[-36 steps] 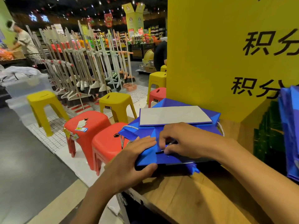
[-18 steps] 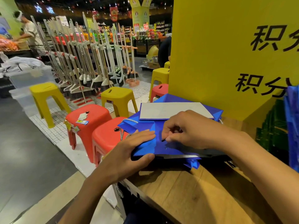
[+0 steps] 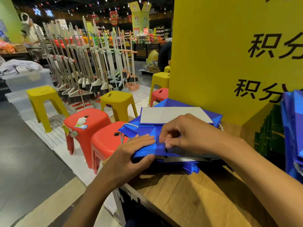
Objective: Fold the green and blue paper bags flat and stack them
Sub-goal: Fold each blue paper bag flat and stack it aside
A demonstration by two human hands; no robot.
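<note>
At centre frame, the left hand (image 3: 136, 154) lay at the left near corner of the blue bag (image 3: 144, 131). Its fingers (image 3: 146, 139) were flat on top and its thumb was hooked against the near edge, so the corner was clamped. The bag lay flat on a stack (image 3: 191, 168) of other blue bags on the wooden counter (image 3: 188, 199). Its long axis ran left to right across the frame. Its grey panel (image 3: 173, 114) faced the upper edge, towards the yellow board (image 3: 221, 54), so I judged the base to point up-frame and the mouth down-frame, towards the person. Just right of the left hand and almost touching it, the right hand (image 3: 193, 135) sat on the bag's middle. Its curled fingertips pinched a thin dark piece at the near fold, and I could not tell whether this was cord or crease. Both hands were already on the bag, the right more central, so the final press would run sideways along that axis. At far right, green bags (image 3: 268, 133) stood upright, not yet flattened.
</note>
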